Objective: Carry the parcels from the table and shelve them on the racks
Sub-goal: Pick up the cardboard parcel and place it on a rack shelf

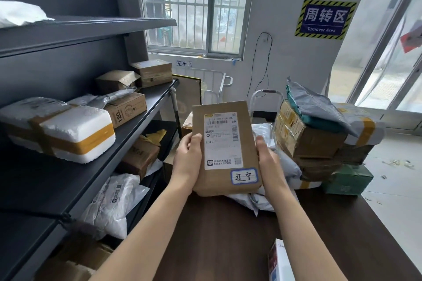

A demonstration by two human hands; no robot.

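A flat brown cardboard parcel (223, 143) with a white shipping label and a small blue-bordered handwritten sticker is held upright above the dark wooden table (228, 235). My left hand (188, 157) grips its left edge and my right hand (268, 159) grips its right edge. More parcels lie on the table behind: grey plastic mailers (262, 201), a stack of taped brown boxes (306, 139), a green box (349, 180). The dark grey rack (127, 125) stands to the left, its middle shelf holding a taped white foam box (68, 130) and several cartons.
The rack's lower shelves hold white mailers (114, 201) and brown boxes (139, 155). A white box corner (278, 260) sits at the table's near right edge. A barred window and a blue "Turnover Area" sign (325, 19) are on the back wall. Glass doors stand at right.
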